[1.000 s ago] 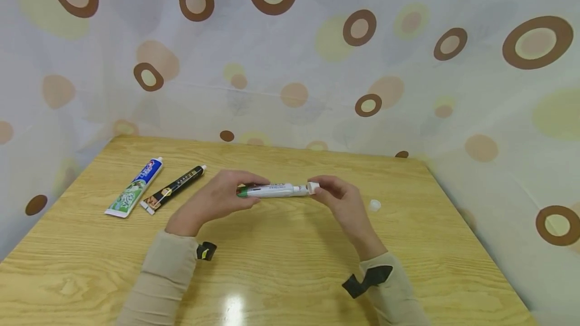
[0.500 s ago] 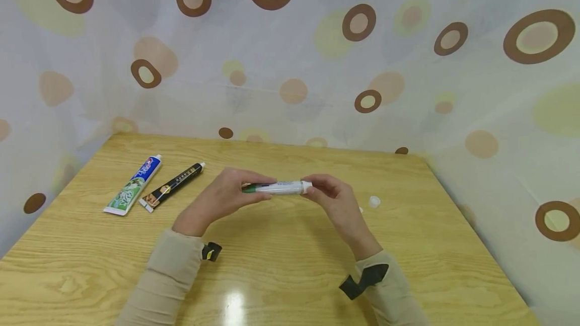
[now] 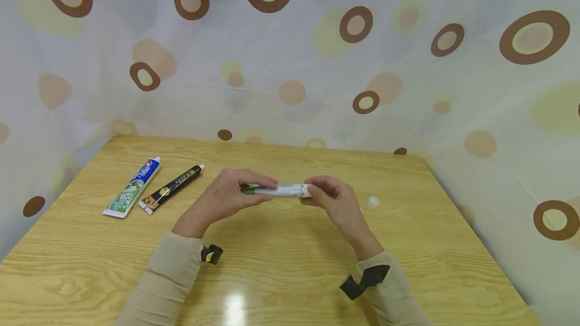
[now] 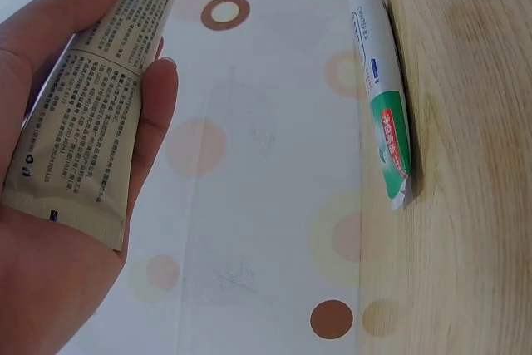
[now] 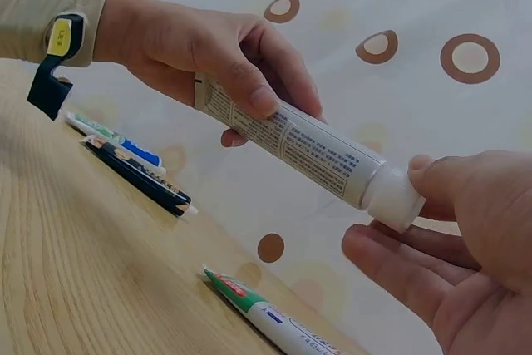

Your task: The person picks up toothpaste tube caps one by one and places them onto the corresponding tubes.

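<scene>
My left hand grips a toothpaste tube by its flat crimped end, clear of the table. Rows of small print cover the pale side seen in both wrist views. At the tube's other end, my right hand pinches a white cap between thumb and fingers, and the cap sits against the tube's shoulder. Beyond the hands, a white and green toothpaste tube lies on the table; in the head view the hands and the held tube largely cover it.
At the left of the wooden table lie a blue and green toothpaste tube and a black one. A small translucent cap rests right of my right hand. A patterned curtain stands behind the table.
The right hand has brought the white cap onto the tube's end, where a gap showed before. The left hand has shifted slightly right with the tube.
</scene>
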`<move>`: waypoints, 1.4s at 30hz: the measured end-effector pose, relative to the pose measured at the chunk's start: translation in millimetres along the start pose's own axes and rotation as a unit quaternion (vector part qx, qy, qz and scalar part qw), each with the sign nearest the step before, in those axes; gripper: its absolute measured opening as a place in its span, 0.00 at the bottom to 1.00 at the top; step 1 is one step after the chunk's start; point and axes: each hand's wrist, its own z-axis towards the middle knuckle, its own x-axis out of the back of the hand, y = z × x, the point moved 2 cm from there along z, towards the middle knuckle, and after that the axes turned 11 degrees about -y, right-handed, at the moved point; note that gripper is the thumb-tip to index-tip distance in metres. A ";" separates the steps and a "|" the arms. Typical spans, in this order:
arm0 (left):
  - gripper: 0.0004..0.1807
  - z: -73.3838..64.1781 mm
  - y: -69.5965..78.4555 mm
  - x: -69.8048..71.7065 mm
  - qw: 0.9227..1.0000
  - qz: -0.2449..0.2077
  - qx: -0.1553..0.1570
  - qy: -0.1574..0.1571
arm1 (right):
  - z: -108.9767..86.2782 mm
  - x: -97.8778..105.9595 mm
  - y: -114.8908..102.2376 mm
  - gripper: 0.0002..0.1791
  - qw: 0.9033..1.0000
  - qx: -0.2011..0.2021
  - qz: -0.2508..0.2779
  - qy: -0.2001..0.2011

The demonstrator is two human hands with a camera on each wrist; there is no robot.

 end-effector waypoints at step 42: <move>0.12 2.0 1.2 -2.3 0.999 -0.033 -0.021 -0.002 | -5.2 7.1 -12.9 0.15 0.997 0.009 -0.077 -0.004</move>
